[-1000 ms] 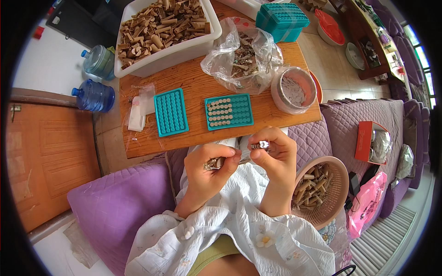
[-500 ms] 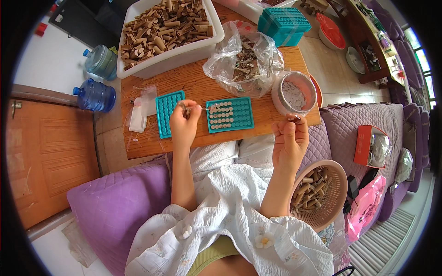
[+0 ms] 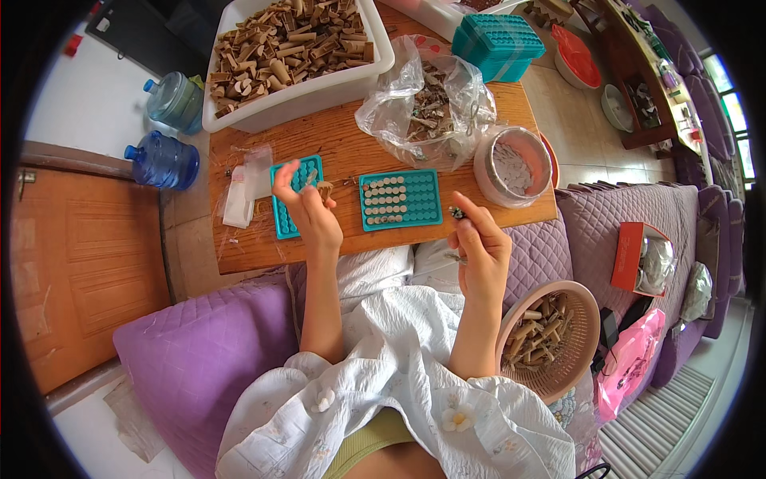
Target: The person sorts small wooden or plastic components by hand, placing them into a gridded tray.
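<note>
Brown curved piece (image 3: 325, 191) shows against my left hand (image 3: 313, 217), fingers half spread over a teal tray (image 3: 282, 219); whether gripped, I cannot tell. My right hand (image 3: 482, 245) pinches a small dark piece (image 3: 456, 212).

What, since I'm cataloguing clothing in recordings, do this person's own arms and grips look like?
The left grip and right grip are ungloved human hands. The slender forearms are bare, with no watch or cable visible on them. Loose, crinkled white fabric sleeves end around the elbows. A white-petalled flower with a yellow centre decorates the garment.
</note>
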Available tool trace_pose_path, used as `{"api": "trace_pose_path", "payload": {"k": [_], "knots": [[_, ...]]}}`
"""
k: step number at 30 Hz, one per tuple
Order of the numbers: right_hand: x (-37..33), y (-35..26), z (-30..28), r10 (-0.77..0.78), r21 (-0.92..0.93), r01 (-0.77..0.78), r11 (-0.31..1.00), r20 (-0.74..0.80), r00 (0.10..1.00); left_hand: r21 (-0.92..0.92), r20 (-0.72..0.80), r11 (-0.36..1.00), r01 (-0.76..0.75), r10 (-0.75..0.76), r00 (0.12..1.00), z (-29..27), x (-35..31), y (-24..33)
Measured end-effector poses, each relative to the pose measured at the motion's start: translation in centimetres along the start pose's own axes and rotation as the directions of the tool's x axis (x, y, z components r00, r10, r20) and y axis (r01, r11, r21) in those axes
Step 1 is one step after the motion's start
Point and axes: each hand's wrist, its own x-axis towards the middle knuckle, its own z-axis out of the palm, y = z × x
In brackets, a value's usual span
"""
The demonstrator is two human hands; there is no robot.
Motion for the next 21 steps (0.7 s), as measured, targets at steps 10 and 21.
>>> {"api": "trace_pose_path", "payload": {"k": [10, 21], "knots": [[-2.2, -0.3, 4.5, -0.236, -0.233, 0.221, 0.947, -0.040, 0.971, -0.644, 0.485, 0.559, 0.522, -0.229, 0.844, 1.6, -6.1, 7.5], [-2.8, -1.5, 4.3, -0.431, -0.317, 0.426, 0.848, 0.057, 0.901, -0.537, 0.622, 0.734, 0.414, 0.014, 0.783, 0.0, -6.0, 7.1]]}}
